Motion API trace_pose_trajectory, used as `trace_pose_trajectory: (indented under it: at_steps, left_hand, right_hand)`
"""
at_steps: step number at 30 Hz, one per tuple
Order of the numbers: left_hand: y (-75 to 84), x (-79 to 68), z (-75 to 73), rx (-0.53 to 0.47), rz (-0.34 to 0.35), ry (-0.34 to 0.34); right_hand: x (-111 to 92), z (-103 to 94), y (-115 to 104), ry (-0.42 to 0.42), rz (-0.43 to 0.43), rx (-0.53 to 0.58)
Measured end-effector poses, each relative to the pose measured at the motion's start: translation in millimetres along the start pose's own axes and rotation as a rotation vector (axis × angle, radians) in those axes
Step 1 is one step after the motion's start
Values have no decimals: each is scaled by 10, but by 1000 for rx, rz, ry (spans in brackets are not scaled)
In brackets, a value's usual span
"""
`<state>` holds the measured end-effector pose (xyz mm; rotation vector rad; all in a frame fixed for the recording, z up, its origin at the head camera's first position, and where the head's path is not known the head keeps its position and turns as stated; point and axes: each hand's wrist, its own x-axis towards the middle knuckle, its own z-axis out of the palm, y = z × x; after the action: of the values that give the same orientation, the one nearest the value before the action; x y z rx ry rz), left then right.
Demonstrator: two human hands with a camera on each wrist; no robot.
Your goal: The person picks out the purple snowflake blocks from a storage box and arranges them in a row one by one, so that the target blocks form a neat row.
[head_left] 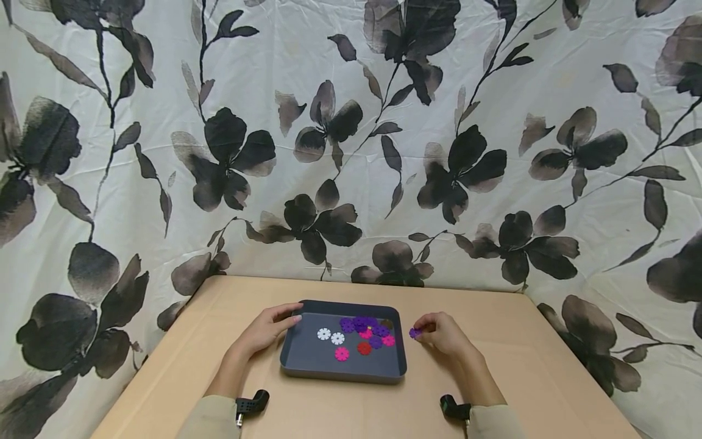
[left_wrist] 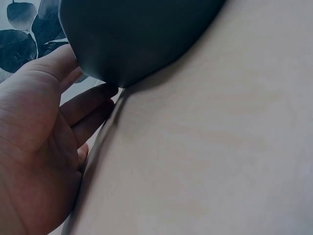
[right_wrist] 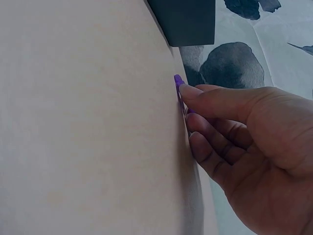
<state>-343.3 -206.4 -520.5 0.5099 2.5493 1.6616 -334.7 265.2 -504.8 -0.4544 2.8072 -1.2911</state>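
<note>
Right hand (head_left: pixel 445 334) pinches one purple disc (head_left: pixel 413 333) beside one gray tray (head_left: pixel 308 358), gripped at its left edge by the left hand (head_left: pixel 265 327). Inside lie two white discs (head_left: pixel 324 333), one red disc (head_left: pixel 364 348), three pink discs (head_left: pixel 342 353), several overlapping purple discs (head_left: pixel 347 325)

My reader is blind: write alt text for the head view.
A right hand pinches a purple piece beside a grey tray of colourful flower-shaped pieces; the left hand holds the tray's left edge. Behind the table hangs a floral cloth.

The tray (head_left: pixel 307 356) looks, from where I stand, like smooth, matt plastic, the discs (head_left: pixel 364 349) plastic too; the tabletop (head_left: pixel 340 414) smooth and matt; the backdrop (head_left: pixel 351 171) lightly creased cloth.
</note>
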Motion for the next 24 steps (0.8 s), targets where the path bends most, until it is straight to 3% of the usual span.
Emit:
trace_pose_trajectory:
  at_steps: [7,11,16,24]
  left_hand:
    - [-4,10,16,-2,9,-4]
    - [-6,8,14,5,4,-2]
    - [-11,7,13,12,1,1]
    - [-17,13,12,12,1,4]
  right_hand:
    - [-1,-5,20,0,8,-3]
    - [18,-13,-17,42,17,3]
    - [67,-39,-156,128,-48,23]
    - [126,31,-430,98,-149,107]
